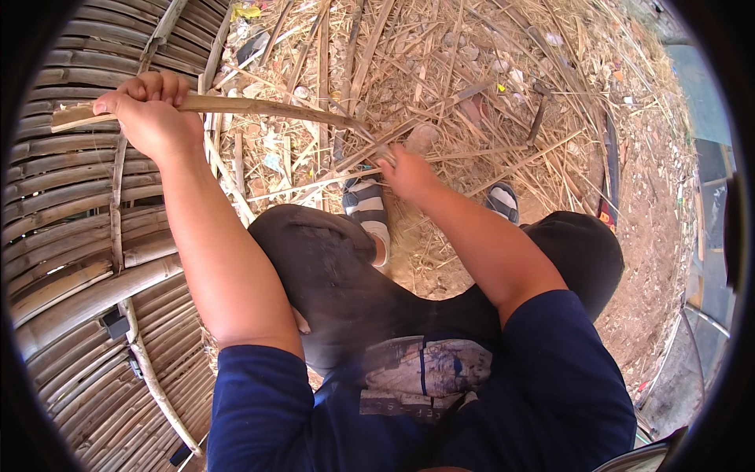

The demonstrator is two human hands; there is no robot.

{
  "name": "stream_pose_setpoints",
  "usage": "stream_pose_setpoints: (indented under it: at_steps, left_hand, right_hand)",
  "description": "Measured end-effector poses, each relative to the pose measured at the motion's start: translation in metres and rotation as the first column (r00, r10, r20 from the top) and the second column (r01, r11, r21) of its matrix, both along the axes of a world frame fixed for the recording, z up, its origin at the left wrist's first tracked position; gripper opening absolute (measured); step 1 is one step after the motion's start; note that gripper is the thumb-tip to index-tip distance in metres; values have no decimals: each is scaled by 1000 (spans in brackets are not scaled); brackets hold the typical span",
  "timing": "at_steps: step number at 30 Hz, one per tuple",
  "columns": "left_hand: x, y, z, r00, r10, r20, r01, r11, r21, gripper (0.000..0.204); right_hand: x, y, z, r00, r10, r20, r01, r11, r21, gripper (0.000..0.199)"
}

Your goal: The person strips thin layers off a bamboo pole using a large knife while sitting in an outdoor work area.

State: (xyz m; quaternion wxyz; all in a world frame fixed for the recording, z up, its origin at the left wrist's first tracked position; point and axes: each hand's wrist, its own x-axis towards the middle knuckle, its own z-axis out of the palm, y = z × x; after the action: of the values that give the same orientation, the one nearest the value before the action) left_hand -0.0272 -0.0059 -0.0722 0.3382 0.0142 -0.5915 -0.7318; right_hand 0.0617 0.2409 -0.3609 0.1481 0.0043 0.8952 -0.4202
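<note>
My left hand (156, 114), raised at the left, is closed around a split bamboo strip (259, 107). The strip runs right from my fist, sloping down slightly. My right hand (407, 171) is closed low over the ground, in front of my feet. From it a short light-coloured handle (383, 151) points up and left to the far end of the strip. It looks like a knife handle, but the blade cannot be made out clearly against the litter. Whether it touches the strip I cannot tell.
Bamboo slats form a wall (71, 189) along the left. Shavings and split bamboo pieces (440, 63) litter the ground. A hammer (539, 114) lies beyond my right foot (502, 201), and a long dark tool (609, 173) lies farther right. My left foot (365, 200) is near the strip.
</note>
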Motion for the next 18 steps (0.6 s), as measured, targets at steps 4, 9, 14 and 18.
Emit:
stream_pose_setpoints:
  at_steps: [4,9,14,18]
  left_hand:
    - [0,1,1,1000,2,-3,-2,1000,3,61]
    - [-5,0,0,1000,31,-4,-30,999,32,59]
    - [-4,0,-1,994,111,23,-112,992,56,63]
    - [-2,-12,-5,990,135,27,-137,988,73,63]
  right_hand:
    - [-5,8,-5,999,-6,35,2,994,110,48]
    - [-6,-15,66,998,57,-27,-60,992,-115,46]
    - [0,-37,82,953,121,-277,-159,980,-119,45]
    - [14,-9,2,997,-23,80,22,1000,7,47]
